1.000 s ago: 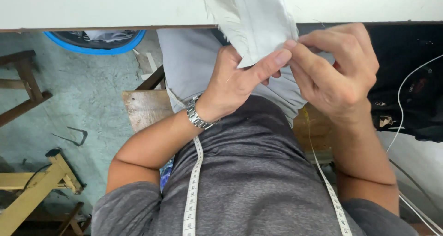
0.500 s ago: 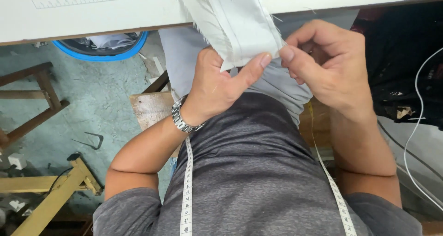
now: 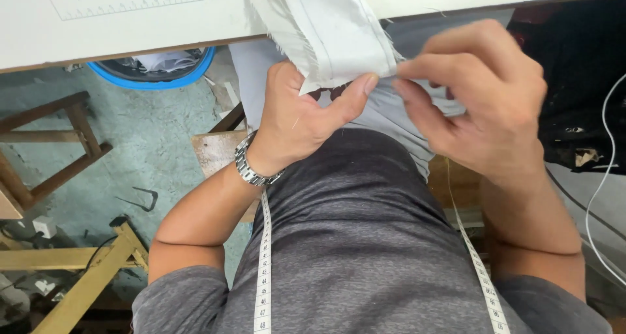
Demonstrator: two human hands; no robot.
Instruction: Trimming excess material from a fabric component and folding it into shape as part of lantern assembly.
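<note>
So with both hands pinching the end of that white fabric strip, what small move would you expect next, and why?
Probably a short tug or smoothing fold along the edge. The left hand clamps the frayed white fabric strip under its thumb, and the right hand pinches the corner beside it. The strip hangs off the white table with loose threads and an uneven end, so tidying that edge seems likeliest.

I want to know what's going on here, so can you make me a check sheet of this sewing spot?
Surface: white table with a printed ruler along its edge.
Job's things: white cloth strip with frayed edges hangs off the table.
Clutter: blue bin holding scraps, under the table.
Grippers: left hand pinches the cloth's lower edge; right hand pinches beside it.
Cables: white cord at right.
Surroundings: wooden frames on a green floor; measuring tape round the neck; wristwatch.
</note>
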